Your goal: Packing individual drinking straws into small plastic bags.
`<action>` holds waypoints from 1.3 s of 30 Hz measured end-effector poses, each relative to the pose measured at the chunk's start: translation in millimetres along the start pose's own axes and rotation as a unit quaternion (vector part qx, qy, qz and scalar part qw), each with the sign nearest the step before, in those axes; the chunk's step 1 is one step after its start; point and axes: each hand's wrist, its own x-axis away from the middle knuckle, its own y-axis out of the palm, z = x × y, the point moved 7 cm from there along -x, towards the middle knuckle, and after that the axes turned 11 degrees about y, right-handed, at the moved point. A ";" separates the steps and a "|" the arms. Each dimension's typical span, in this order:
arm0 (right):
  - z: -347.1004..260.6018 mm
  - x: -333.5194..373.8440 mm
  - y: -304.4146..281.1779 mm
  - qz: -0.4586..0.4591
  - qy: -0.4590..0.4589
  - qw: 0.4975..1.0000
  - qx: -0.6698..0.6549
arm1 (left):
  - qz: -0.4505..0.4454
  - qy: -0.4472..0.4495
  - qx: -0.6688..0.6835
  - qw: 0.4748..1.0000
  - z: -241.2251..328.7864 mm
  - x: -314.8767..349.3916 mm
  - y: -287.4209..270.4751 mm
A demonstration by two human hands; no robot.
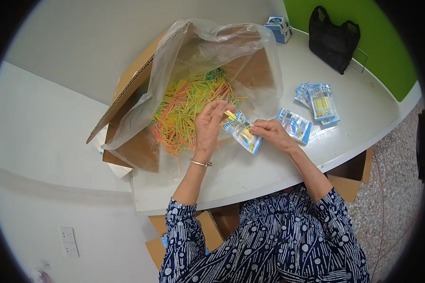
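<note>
My left hand (208,126) pinches a few short yellow sticks (230,114) at the upper end of a small clear packet with blue-striped edges (248,141). The fingers of my right hand (275,134) are closed on the side of that packet, which is tilted above the table. More yellow sticks show through its clear front. Behind my left hand, a heap of thin yellow, orange, pink and green sticks (179,111) fills a cardboard box (127,89) lined with a clear plastic bag (250,40).
Beside my right hand lies a similar packet (295,126). A pile of filled packets (322,101) is farther right. Small blue-and-white boxes (278,29) and a black bag (333,40) stand at the back of the white curved table (174,191). Open cartons (347,186) sit below its edge.
</note>
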 end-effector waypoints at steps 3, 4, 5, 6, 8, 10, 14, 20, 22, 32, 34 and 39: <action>-1.2 1.2 -0.4 0.000 -0.009 1.000 -0.017 | -0.002 0.069 -0.066 0.995 13.5 -6.4 -5.9; 0.5 0.7 -1.0 0.001 -0.005 1.000 -0.018 | -0.002 0.122 -0.113 0.986 23.6 -9.2 -8.8; 1.6 0.6 -1.7 0.003 -0.002 1.000 -0.020 | -0.004 0.122 -0.113 0.986 27.0 -14.6 -13.0; 2.2 0.6 -2.2 0.005 -0.001 1.000 -0.020 | 0.031 0.180 -0.201 0.962 39.1 -20.3 -22.3; 1.6 0.4 -3.3 0.012 -0.006 0.999 -0.033 | 0.062 0.235 -0.284 0.927 45.0 -21.4 -33.8; 0.8 -0.2 -2.8 0.012 0.001 0.999 -0.042 | -0.100 0.257 -0.391 0.878 32.4 -19.4 -16.8; -0.3 0.0 -1.4 0.009 -0.009 0.998 -0.069 | -0.193 -0.003 -0.278 0.941 -5.4 6.7 7.6; -3.1 4.1 5.8 -0.042 0.026 0.997 -0.053 | -0.182 0.049 -0.241 0.952 3.0 7.9 25.1; -6.3 7.7 6.2 -0.039 0.044 0.998 -0.031 | -0.189 0.034 -0.168 0.967 3.4 11.4 35.1; -3.5 15.2 -4.1 -0.011 0.037 0.999 -0.036 | -0.196 0.021 -0.162 0.967 -0.8 8.6 47.0; -0.1 18.2 -13.0 -0.006 0.054 0.998 -0.030 | -0.260 0.093 -0.272 0.922 5.5 10.5 58.8; -11.4 34.5 -26.4 0.017 0.031 0.999 -0.010 | -0.272 0.159 -0.277 0.908 5.7 17.5 71.7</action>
